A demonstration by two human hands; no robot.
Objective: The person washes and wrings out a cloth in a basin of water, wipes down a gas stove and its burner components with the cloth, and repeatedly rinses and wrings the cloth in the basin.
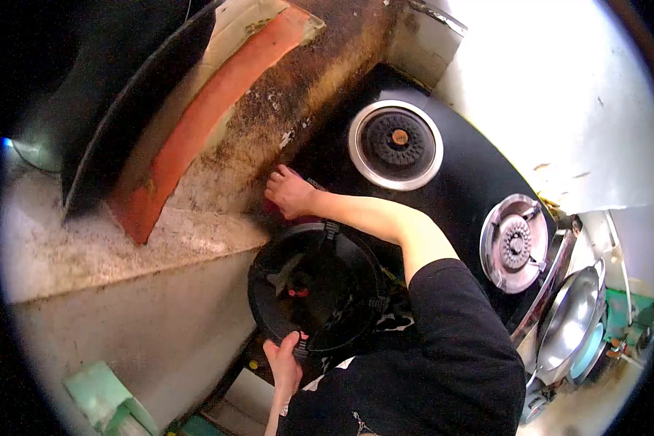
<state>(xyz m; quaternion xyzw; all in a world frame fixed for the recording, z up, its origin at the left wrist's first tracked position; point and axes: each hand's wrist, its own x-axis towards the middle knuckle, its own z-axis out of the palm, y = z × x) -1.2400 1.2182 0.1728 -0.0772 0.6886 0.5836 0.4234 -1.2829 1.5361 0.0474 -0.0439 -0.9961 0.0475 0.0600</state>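
My left hand (283,361) grips the near rim of a wide black round pan (263,285), thumb on top by a small ribbed tab. The pan has dark, shiny insides with a small red patch that I cannot make out. Beyond the pan, my right hand (291,192) presses down with bent fingers on a dark red cloth (275,212), mostly hidden under the palm. This cloth lies at the edge of the black stove top (327,156), against the stained wall. My right forearm reaches across the stove above the pan.
Two burners are set in the stove: a silver-ringed one (395,144) at the back and another (515,243) at right. A metal wok (570,320) stands at the right. A leaning orange-edged board (218,116) and a green container (105,392) are at left.
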